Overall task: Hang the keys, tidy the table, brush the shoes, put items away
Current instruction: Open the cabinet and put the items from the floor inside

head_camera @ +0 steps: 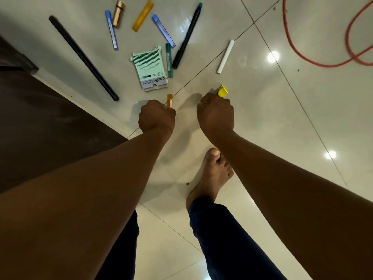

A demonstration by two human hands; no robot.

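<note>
While L hand (156, 116) fingers grip orange tube (169, 100), R hand (216, 114) grips yellow item (222, 91).

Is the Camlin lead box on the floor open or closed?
Open. The Camlin box has its far-end flaps spread outward, torn-looking. Whether anything is inside, I cannot tell.

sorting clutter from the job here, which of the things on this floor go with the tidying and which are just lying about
Part of the job:
left hand closed on an orange tube
right hand closed on a yellow item
Camlin lead box
blue lead tubes
black marker
white stick
long black rod

Just lying about:
red cable
dark furniture edge
</note>
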